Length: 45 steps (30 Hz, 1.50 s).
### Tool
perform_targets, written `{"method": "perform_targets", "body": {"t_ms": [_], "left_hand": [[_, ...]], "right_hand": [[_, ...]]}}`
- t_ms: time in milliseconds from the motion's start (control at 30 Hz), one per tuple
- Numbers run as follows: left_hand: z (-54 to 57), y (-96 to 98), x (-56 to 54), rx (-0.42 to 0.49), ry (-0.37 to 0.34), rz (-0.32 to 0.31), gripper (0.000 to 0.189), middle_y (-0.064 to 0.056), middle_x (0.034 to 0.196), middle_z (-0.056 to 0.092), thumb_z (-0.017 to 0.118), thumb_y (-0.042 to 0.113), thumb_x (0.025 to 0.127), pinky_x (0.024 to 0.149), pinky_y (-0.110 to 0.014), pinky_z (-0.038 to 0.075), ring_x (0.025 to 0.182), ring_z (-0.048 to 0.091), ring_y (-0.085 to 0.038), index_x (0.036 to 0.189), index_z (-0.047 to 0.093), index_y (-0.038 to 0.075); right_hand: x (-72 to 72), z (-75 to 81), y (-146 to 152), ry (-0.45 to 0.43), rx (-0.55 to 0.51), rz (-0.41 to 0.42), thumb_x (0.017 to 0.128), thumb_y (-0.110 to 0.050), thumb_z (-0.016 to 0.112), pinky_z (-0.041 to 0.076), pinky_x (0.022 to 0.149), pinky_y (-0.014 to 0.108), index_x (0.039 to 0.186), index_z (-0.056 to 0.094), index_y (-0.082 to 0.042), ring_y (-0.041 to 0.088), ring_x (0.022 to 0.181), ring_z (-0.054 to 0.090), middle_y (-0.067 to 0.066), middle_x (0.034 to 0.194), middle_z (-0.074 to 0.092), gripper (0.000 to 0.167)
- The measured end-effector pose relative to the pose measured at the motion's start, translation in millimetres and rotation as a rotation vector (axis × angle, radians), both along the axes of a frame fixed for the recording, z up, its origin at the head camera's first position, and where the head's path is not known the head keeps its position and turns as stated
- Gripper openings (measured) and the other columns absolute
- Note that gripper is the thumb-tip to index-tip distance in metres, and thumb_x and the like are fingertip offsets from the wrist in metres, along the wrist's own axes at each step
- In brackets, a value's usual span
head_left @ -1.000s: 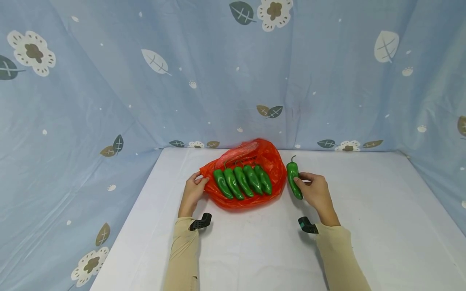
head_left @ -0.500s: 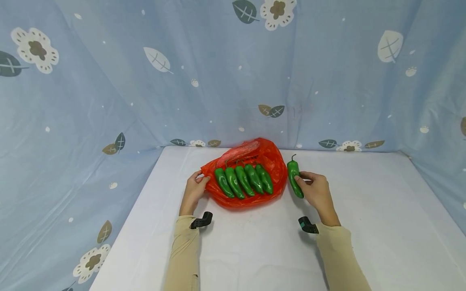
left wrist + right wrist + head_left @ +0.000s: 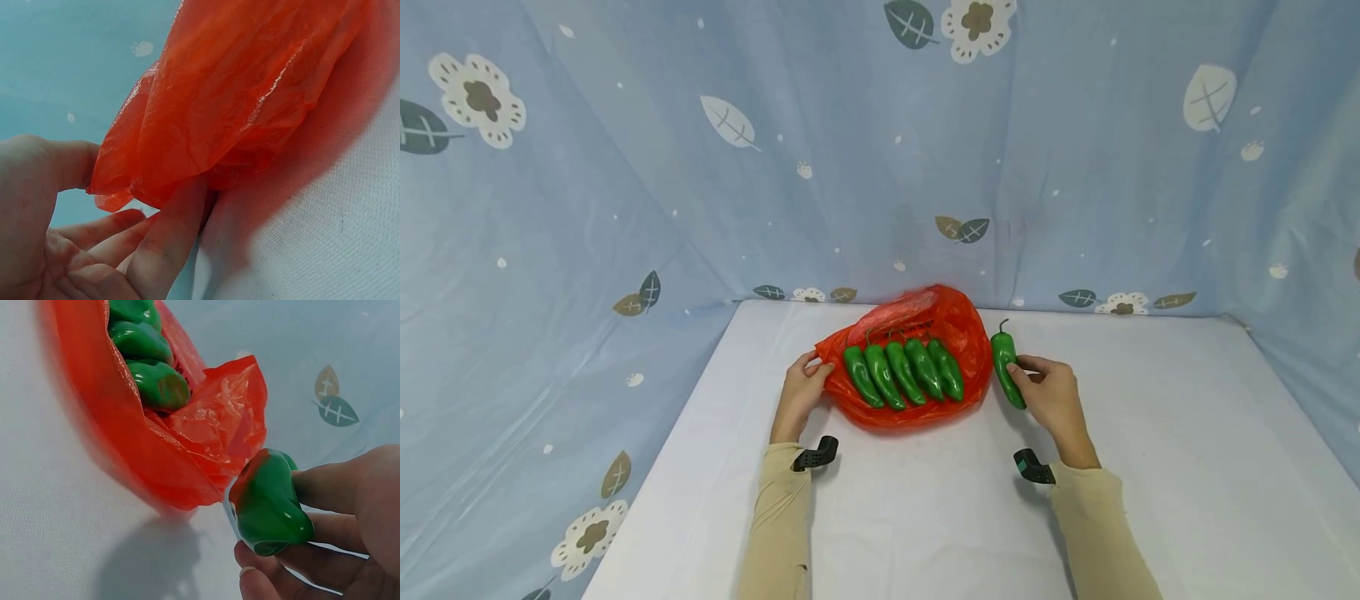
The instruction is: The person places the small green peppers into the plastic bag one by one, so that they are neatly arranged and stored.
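A red plastic bag (image 3: pixel 880 421) lies spread at the back middle of the table, with several green peppers (image 3: pixel 901 372) side by side on it, stems pointing away. At the bag's left corner my left hand (image 3: pixel 797 398) pinches the edge; in the left wrist view the thin red plastic (image 3: pixel 206 112) rises from between thumb and fingers. My right hand (image 3: pixel 1054 404) holds one more green pepper (image 3: pixel 1004 367) by its side, just right of the bag. In the right wrist view this glossy pepper (image 3: pixel 269 506) is seen from its end, close to the bag's edge.
White cloth (image 3: pixel 917 508) covers the table. Behind and to the left hangs a blue patterned curtain (image 3: pixel 850 150). Black wrist cameras (image 3: pixel 820 452) are worn on both forearms.
The head view has shifted slightly. Both hands keep their places, the left at the bag's edge and the right with the pepper beside the bag.
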<state>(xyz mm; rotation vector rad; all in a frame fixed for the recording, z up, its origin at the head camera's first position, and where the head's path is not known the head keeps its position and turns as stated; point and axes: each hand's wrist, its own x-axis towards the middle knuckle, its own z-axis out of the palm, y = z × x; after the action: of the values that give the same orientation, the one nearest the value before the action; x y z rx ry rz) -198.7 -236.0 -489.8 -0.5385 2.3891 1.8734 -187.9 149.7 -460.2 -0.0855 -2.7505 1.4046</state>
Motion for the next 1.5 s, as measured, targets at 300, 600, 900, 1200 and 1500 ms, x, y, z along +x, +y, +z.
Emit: {"method": "perform_targets", "body": {"t_ms": [300,600,900,1200,1500], "left_hand": [[-0.8,-1.5,-0.2,0.006,-0.002,0.005,0.059,-0.024,0.148,0.057,0.058,0.024,0.104,0.083,-0.022,0.054,0.122,0.066,-0.032,0.157,0.039,0.007],[-2.9,-0.4,-0.3,0.001,-0.01,0.004,0.061,-0.024,0.149,0.057,0.058,0.026,0.104,0.088,-0.026,0.056,0.124,0.066,-0.032,0.158,0.038,0.007],[-1.2,0.4,1.2,0.0,0.004,0.005,0.061,-0.023,0.147,0.059,0.059,0.026,0.102,0.089,-0.028,0.057,0.124,0.066,-0.033,0.157,0.039,0.007],[-2.5,-1.3,1.3,-0.022,0.007,-0.001,0.062,-0.026,0.149,0.056,0.058,0.027,0.103,0.097,-0.035,0.057,0.126,0.065,-0.034,0.158,0.038,0.005],[0.1,0.0,3.2,-0.024,0.007,0.003,0.062,-0.026,0.148,0.057,0.059,0.027,0.102,0.094,-0.033,0.057,0.123,0.065,-0.034,0.157,0.039,0.005]], "right_hand": [[0.1,1.3,0,0.017,0.022,-0.009,0.104,-0.025,0.06,0.056,0.068,0.021,0.132,0.067,0.005,0.035,0.099,0.07,0.027,0.121,0.072,0.042],[-0.5,6.7,1,0.046,0.007,-0.002,0.104,-0.024,0.06,0.059,0.067,0.025,0.132,0.067,0.006,0.036,0.099,0.071,0.028,0.119,0.072,0.041],[-5.6,10.4,-1,0.067,0.012,0.03,0.104,-0.023,0.059,0.06,0.067,0.025,0.132,0.067,0.006,0.037,0.099,0.07,0.028,0.12,0.071,0.04],[-11.6,19.0,-6,0.064,0.011,0.053,0.104,-0.023,0.059,0.064,0.073,0.036,0.133,0.066,0.006,0.037,0.099,0.07,0.028,0.124,0.07,0.041],[-16.7,21.5,-9,0.075,0.002,0.083,0.104,-0.021,0.06,0.064,0.072,0.034,0.131,0.066,0.007,0.037,0.098,0.072,0.029,0.123,0.07,0.04]]}}
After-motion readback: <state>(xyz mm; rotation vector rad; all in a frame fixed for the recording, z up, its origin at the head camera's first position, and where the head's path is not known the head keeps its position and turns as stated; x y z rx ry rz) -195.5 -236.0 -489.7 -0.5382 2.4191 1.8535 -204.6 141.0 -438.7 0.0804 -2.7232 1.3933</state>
